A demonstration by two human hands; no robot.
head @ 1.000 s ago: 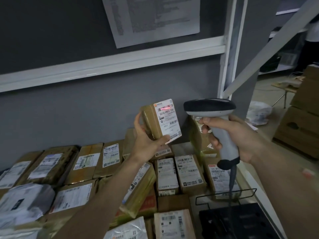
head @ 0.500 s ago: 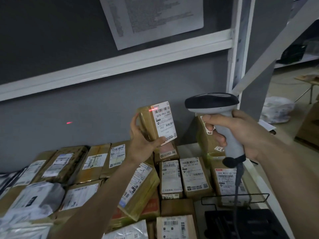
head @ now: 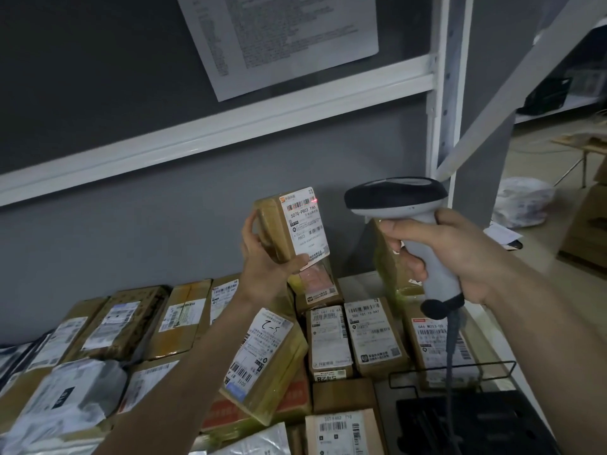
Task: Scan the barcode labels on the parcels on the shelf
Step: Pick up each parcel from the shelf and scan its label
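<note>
Your left hand [head: 266, 261] grips small parcel [head: 289, 229] raised above shelf pile [head: 328, 339]. Right hand [head: 460, 254] closed round scanner [head: 399, 205], just right of parcel. Red dot [head: 316, 200] sits at barcode's right edge: likely misread. Thumb near label; could cover code.

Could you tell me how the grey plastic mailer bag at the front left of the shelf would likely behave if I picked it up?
The mailer bag looks wrinkled and slumped over the boxes, so it is probably floppy and would sag in the hand. Its glossy film may be slippery. It is unlikely to roll.
</note>
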